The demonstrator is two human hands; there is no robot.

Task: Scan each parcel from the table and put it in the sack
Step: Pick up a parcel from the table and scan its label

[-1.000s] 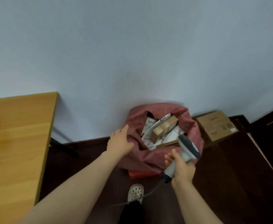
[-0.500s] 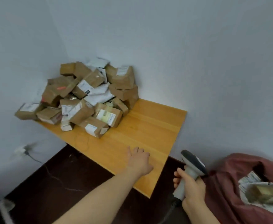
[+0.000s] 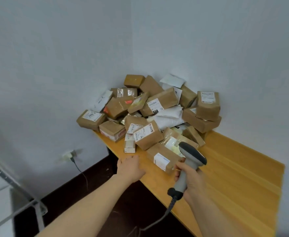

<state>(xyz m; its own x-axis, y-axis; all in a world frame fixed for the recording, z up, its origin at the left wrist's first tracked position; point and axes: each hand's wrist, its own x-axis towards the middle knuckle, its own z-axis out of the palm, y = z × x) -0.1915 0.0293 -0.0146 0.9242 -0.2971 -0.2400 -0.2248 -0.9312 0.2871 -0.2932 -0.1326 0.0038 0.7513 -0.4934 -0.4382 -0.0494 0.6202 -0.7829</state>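
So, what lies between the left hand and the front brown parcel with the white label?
Only a bare strip of the wooden table, seen in the head view; the left hand and that parcel do not touch.

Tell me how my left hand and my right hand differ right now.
The left hand holds nothing, fingers relaxed and palm down; the right hand grips the grey scanner by its handle. The left hand is over the edge of the table; the right hand is further right, beside the nearest white-labelled parcel. Both are stretched out toward the pile of parcels.
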